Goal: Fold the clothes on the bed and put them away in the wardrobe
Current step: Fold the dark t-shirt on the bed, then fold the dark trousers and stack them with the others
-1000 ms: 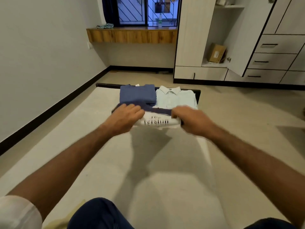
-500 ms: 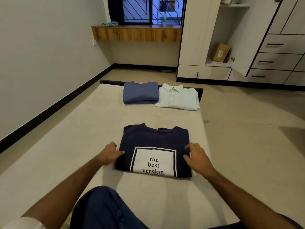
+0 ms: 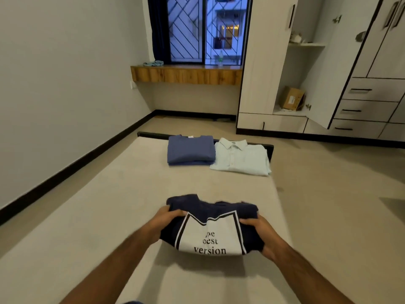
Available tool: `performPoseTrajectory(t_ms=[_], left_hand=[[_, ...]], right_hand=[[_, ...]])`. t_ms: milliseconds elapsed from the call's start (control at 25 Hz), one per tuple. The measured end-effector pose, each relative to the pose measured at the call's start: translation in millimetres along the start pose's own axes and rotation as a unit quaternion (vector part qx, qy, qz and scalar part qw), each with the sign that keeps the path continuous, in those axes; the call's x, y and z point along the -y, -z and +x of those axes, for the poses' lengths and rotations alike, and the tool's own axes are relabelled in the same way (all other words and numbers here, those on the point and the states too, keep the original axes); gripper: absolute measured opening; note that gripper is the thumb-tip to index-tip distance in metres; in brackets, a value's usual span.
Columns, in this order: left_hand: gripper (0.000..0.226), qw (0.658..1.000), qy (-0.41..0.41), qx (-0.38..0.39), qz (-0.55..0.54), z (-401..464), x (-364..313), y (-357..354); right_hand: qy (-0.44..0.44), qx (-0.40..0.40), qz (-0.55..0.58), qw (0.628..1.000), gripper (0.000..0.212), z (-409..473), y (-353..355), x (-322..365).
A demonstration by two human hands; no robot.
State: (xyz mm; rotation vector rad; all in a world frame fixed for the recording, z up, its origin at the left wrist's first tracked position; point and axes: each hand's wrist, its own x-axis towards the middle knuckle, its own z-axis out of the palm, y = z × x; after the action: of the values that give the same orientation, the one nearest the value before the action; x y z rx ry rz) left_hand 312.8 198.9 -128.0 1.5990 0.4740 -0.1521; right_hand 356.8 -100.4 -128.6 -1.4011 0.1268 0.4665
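A folded navy T-shirt [image 3: 210, 229] with a white printed panel is lifted just above the bed [image 3: 87, 216], sagging in the middle. My left hand [image 3: 166, 218] grips its left edge and my right hand [image 3: 256, 229] grips its right edge, thumbs on top. At the far end of the bed lie a folded blue top [image 3: 190, 151] and, touching its right side, a folded pale shirt with a collar [image 3: 241, 157]. The wardrobe [image 3: 317, 69] stands beyond the bed on the right, one door open onto shelves.
A cardboard box [image 3: 292, 98] leans on the open wardrobe's lower shelf. Drawers [image 3: 368, 106] with dark handles sit to its right. A wooden window ledge [image 3: 186, 74] holds a small cloth and a bottle. A wall runs along the bed's left side; bare floor lies to the right.
The navy T-shirt lay flat with my hands beside its edges half a second ago. Now both hands grip it and it is raised off the bed. The view has tilted upward.
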Motion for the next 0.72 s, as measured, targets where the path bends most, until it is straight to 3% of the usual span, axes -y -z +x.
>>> performPoseTrajectory(t_ms=[160,360,480,600,720], left_hand=[[0.037,0.995,-0.081,-0.051,-0.039,54,-68,28],[0.056,0.979,-0.182,-0.082,-0.037,169,-170,80],[0.053,0.967,-0.221,-0.119,-0.044,249,-231,110],[0.042,0.972,-0.179,-0.152,-0.007,331,-215,124],[0.006,0.972,-0.145,-0.183,-0.037,376,-104,108]], right_hand=[[0.072,0.040,0.025,0.996,0.042,58,-34,81],[0.161,0.079,-0.001,0.984,0.039,198,-85,191],[0.210,0.077,0.032,0.974,0.035,295,-112,245],[0.164,0.011,0.020,0.986,0.031,395,-124,217],[0.083,-0.048,0.007,0.995,0.035,444,-115,117]])
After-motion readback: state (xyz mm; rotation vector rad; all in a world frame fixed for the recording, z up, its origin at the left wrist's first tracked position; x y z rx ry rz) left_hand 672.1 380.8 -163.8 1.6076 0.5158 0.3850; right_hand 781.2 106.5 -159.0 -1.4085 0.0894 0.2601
